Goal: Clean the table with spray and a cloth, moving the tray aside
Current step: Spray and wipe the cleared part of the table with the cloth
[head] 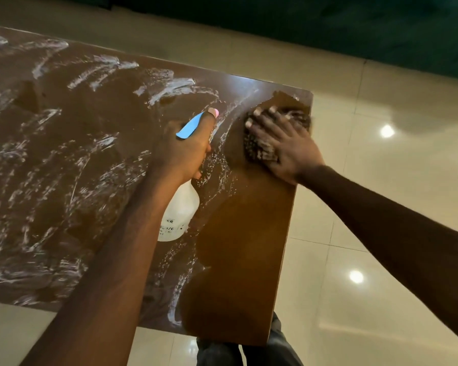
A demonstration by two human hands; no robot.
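cloth (258, 147): dark, foamy, near the table's far right corner
right hand (288, 143): flat, fingers spread, pressed on cloth
spray bottle (181, 210): over mid-table
left hand (181, 151): wrapped round its neck
table (243, 233): right strip wiped, foam streaks (103, 75) elsewhere
tray: not in view
risk: wiping this close to the edge could push foam onto the floor (381, 207)

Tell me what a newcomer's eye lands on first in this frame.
White foam streaks smeared over most of the brown table, with only a strip along its right edge foam-free. At centre, the left hand grips a clear spray bottle with a blue trigger. Near the far right corner, the right hand presses flat on a dark cloth.
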